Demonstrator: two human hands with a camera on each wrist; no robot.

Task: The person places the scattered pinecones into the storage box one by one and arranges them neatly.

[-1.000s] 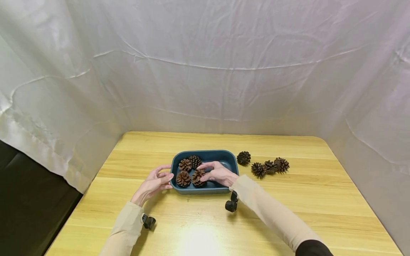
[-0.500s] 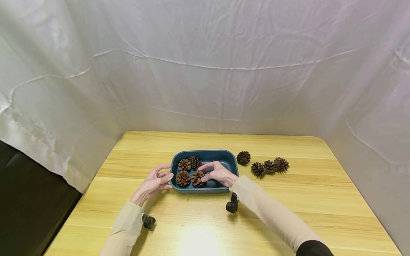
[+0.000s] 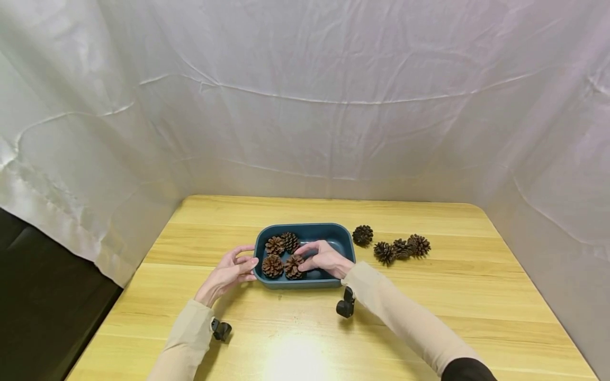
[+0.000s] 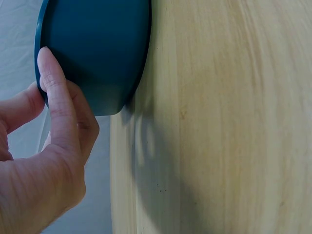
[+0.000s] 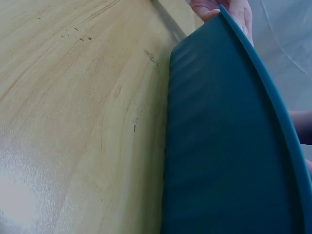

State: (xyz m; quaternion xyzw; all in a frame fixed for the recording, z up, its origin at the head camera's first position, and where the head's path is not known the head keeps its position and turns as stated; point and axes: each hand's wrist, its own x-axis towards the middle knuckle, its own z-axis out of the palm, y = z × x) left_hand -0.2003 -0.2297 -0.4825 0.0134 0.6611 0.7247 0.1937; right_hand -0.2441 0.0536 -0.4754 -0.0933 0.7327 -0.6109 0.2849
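Observation:
A dark teal rectangular box (image 3: 305,284) sits on the table, its long side facing me. My left hand (image 3: 227,272) grips its left end; in the left wrist view the thumb and fingers (image 4: 58,97) meet at the rim. Inside the box my right hand (image 3: 326,259) pinches a brown pine cone (image 3: 293,268) near the front wall, between thumb and fingers. Another pine cone (image 3: 272,266) lies just left of it, and two more, a lighter one (image 3: 275,245) and a darker one (image 3: 290,242), lie behind. In the right wrist view the box wall hides most of that hand.
To the right of the box lie several dark pine cones: a single one (image 3: 362,235) near the back right corner, and a row (image 3: 402,248) farther right. The wooden table (image 3: 452,296) is bordered by pale hanging cloth (image 3: 329,132) at the back and sides.
The pine cone between my right fingers has shifted very slightly left. My left hand, the box and the other pine cones stay as they were.

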